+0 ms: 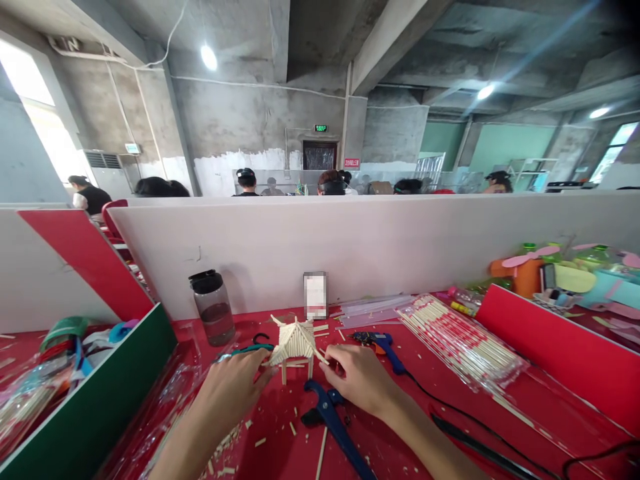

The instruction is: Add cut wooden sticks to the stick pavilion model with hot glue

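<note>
A small pavilion model (295,341) built of pale wooden sticks stands on the red tabletop, with a sloped roof on thin legs. My left hand (239,377) has its fingertips closed at the roof's left corner. At the opposite corner my right hand (357,373) pinches a protruding stick end of the roof; its fingertips are partly hidden. Just below the model lies a blue cutter (327,410) with its handle toward me. A blue glue gun (383,343) lies beyond my right hand. Behind my left hand is a teal-handled tool (253,348), partly covered.
A dark water bottle (213,310) and an upright phone (315,297) stand near the white partition (350,247). Bagged sticks (465,340) lie at right. Stick scraps litter the table. Green (100,400) and red (560,360) dividers flank me; people sit beyond the partition.
</note>
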The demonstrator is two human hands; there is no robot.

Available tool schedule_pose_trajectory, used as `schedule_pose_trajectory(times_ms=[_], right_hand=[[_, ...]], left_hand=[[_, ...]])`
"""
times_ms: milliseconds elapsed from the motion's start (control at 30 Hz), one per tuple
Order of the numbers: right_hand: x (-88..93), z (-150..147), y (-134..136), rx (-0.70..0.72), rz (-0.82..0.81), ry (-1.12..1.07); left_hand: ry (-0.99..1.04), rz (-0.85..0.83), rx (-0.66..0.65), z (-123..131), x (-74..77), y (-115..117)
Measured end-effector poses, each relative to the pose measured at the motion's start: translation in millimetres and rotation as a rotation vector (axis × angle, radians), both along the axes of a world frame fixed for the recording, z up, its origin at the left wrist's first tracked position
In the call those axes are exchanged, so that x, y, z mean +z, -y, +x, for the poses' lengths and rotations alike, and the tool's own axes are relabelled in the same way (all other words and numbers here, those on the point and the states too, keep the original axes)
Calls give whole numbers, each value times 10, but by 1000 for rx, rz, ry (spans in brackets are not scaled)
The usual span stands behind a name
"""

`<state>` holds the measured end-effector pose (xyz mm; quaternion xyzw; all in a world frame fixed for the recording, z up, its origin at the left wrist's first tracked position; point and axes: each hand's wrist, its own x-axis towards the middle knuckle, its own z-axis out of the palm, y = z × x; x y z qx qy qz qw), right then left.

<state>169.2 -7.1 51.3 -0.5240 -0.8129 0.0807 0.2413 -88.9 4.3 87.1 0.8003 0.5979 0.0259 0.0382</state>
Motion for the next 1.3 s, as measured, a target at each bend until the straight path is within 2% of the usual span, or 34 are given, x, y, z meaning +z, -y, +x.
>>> schedule_pose_trajectory(times_ms=[133,533,800,1067,1300], right_hand=[[1,19,-1,26,0,17],[-57,19,-4,23,21,24],[-42,17,1,40,-36,-21],[-86,63,-27,20,-100,74],[-205,128,-102,46,-153,-40]], left_hand=[[-16,-21,-22,-62,46,-5],[-31,-39,-76,-162,25,-38],[255,-122,-19,-197,-1,-88],[134,-112,-72,-216,-34,-109],[36,-166,-46,-390,-79,-177]])
